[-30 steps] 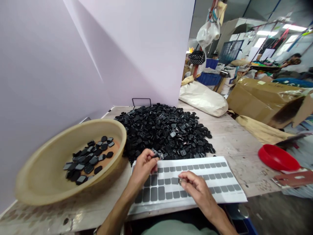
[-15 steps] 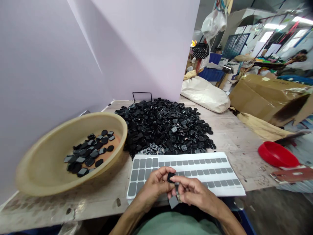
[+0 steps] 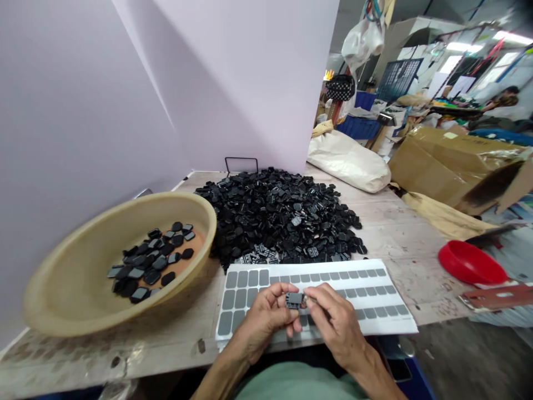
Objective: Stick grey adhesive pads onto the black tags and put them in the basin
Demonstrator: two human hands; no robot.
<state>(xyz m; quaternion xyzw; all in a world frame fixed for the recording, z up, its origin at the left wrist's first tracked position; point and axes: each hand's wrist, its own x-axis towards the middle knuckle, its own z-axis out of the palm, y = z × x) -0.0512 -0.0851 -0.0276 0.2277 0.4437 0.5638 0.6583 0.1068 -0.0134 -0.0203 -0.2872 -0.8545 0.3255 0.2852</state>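
My left hand is closed, its thumb and fingers pinching a small black plastic piece. A grey adhesive pad lies against the upper face of that piece. My right hand is closed too, with thumb and forefinger pinched at the pad's right edge. Under both hands, a white sheet of grey pads rests on the table, with larger pads at its left and rows of smaller ones to the right. Behind the sheet rises a big heap of black plastic pieces.
A wide beige basin at the left holds several black pieces, some with grey tops. On the right are a red bowl, a cardboard box and a white sack. A pale partition stands behind the table.
The grey pad, earlier hanging below my right fingers, is now up against the black piece. My left hand has turned the piece, and my right fingers have shifted to its right side.
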